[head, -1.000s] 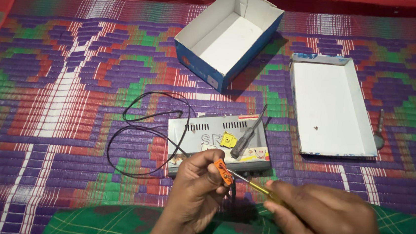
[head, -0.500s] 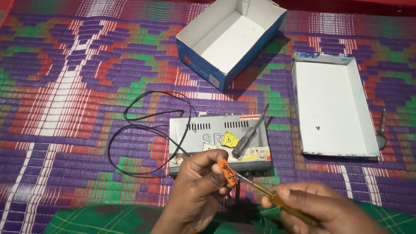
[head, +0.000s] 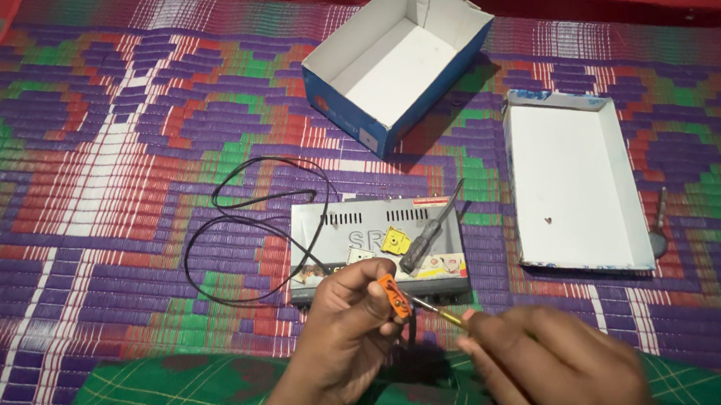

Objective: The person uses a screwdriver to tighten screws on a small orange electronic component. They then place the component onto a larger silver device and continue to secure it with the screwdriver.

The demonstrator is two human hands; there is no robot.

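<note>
We note a woven patterned mat (head: 123, 167) carrying everything. Beyond the grey metal unit (head: 379, 242) stands an open blue box (head: 397, 60); to the unit's right lies its white lid (head: 581, 181). A black cable (head: 248, 219) loops off the unit's left side, and a screwdriver (head: 428, 234) rests on top. Just before the unit, our left hand (head: 350, 330) pinches a small orange part (head: 394, 296); our right hand (head: 557, 376), blurred, closes its fingers on a thin yellow-tipped tool (head: 438, 311) touching that part.

Woven mat (head: 106, 165) bears box (head: 397, 60), lid (head: 581, 181), perhaps a receiver (head: 378, 247).
</note>
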